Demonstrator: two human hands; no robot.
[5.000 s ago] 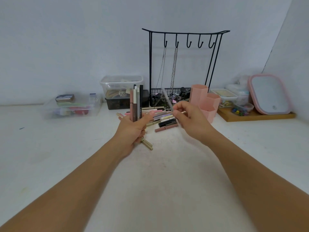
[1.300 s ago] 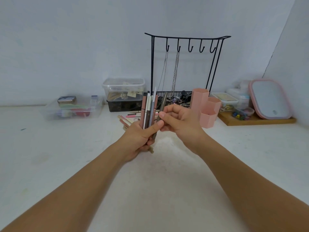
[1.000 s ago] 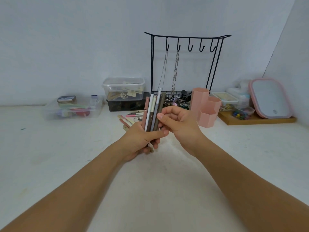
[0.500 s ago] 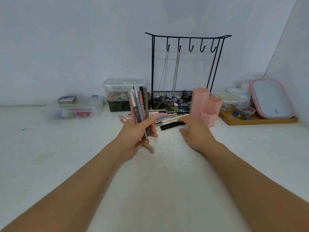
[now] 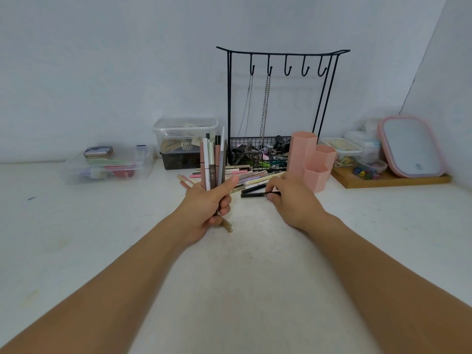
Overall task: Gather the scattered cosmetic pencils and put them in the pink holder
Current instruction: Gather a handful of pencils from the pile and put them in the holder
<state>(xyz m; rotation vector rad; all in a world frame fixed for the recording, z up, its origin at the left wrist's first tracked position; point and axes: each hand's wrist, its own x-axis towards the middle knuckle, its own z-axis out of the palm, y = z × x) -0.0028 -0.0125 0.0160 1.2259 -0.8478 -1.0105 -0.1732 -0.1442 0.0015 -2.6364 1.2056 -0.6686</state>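
Since half a second ago the right hand [image 5: 293,198] has come down onto the white surface [image 5: 255,264] and now pinches the near end of a thin black pencil [image 5: 255,194] that lies flat at the near edge of the loose pencils [image 5: 251,178]; before, it hovered over that pile holding nothing. The left hand [image 5: 207,205] still has its grip clamped round an upright bundle of pencils [image 5: 213,164], thumb pressed across the front, and the bundle now stands straighter than it did. The sticks are slim and round, in matt pink, white, brown and grey; one brown barrel carries pale lettering too small to read. Two beige pencils [image 5: 227,226] lie on the surface just below the left hand. The pink holder [image 5: 313,162], three smooth six-sided plastic tubes of stepped heights, stands just to the right of the right hand, apparently with nothing in it. Behind it is a black wire rack [image 5: 281,103] with hooks and two hanging chains.
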